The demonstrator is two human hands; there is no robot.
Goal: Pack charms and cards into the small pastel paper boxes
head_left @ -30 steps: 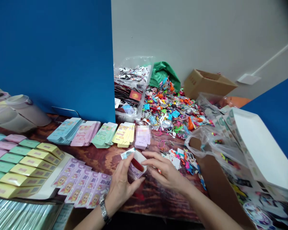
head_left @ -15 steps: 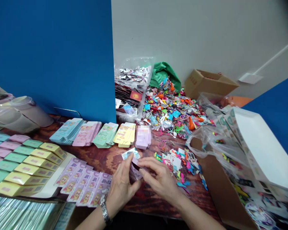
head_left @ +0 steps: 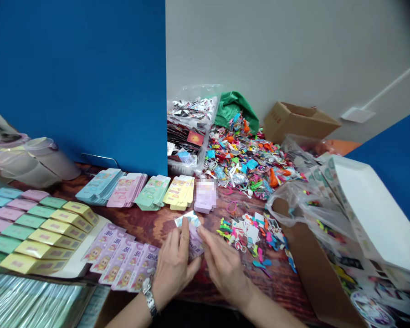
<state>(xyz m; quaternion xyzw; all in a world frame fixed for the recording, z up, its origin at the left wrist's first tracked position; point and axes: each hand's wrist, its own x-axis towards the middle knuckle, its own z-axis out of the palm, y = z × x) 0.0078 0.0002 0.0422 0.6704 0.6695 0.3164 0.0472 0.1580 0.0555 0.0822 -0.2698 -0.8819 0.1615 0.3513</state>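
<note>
My left hand (head_left: 173, 266) and my right hand (head_left: 222, 266) meet over a small purple printed box (head_left: 193, 239) at the front middle of the wooden table (head_left: 146, 225). Both hands pinch it from either side, fingers closed on it. A shiny card or flap (head_left: 186, 220) sticks up at the box's far end. A watch sits on my left wrist. A row of finished purple boxes (head_left: 121, 260) lies just left of my left hand.
Rows of green, pink and yellow boxes (head_left: 37, 223) fill the left. Flat box blanks (head_left: 146, 191) lie fanned by the blue partition (head_left: 75, 82). A heap of small colourful trinkets (head_left: 249, 159), clear bins, plastic bags (head_left: 294, 200) and cardboard boxes (head_left: 299, 120) crowd the right.
The white open end of the box, visible a second ago, is now folded in under my fingers. Both hands have drawn closer together over it.
</note>
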